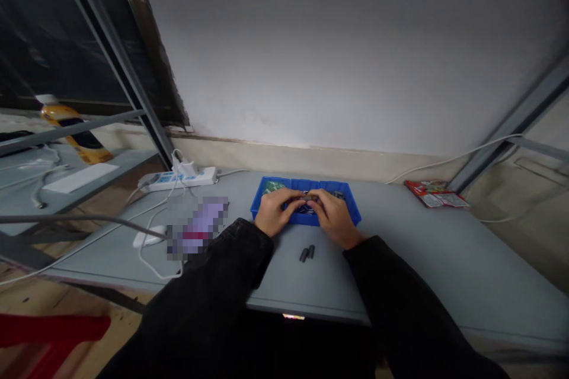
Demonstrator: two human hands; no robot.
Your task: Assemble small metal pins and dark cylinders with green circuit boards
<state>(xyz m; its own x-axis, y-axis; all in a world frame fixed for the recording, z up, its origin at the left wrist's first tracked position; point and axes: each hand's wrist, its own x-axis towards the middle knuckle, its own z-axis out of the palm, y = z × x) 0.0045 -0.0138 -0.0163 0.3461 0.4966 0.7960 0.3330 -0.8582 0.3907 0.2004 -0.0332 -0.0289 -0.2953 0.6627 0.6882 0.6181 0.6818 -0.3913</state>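
Note:
My left hand (274, 210) and my right hand (332, 214) meet over a blue compartment tray (354, 204). Pinched between the fingertips of both is a small dark grey cylindrical piece (306, 198), partly hidden by the fingers. Green pieces that look like circuit boards (274, 186) lie in the tray's left compartment. Small shiny parts (304, 209) show in the middle one, below my fingers, and my right hand covers most of the right one. Closer to me, two dark grey cylinders (307, 253) lie side by side on the grey table (329, 284).
On the left are a white power strip (195, 177) with plugs, loose cables and a blurred purple object (202, 225). A red packet (435, 194) lies at the back right. A yellow bottle (75, 130) stands on a neighbouring table beyond a metal frame (155, 130).

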